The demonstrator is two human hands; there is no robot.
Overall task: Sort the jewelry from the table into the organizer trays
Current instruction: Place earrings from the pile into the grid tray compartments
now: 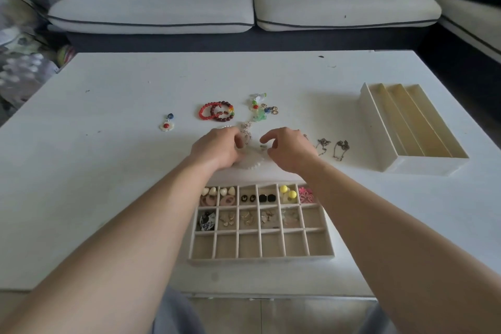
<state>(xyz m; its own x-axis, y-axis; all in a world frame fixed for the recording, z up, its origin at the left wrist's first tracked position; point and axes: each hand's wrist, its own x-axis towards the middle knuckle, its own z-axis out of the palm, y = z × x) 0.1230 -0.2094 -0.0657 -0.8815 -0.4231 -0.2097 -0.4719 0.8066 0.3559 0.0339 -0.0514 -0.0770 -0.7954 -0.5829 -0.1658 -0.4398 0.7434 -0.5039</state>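
Two bare forearms reach from the near edge of the worktop (108, 171) over the gridded tray (260, 259), hiding its far corners. The left hand (217, 150) lies knuckles up, fingers curled at a silvery chain (246, 130); whether they pinch it cannot be told. The right hand (290, 150) hovers just beside, forefinger and thumb bent and apart, holding nothing visible. A pale scalloped piece (253, 165) shows only partly beneath both hands. Loose bead bracelets (217, 112) and thin necklaces (342, 148) lie mid-worktop; a slotted tray (379, 133) sits toward the right edge.
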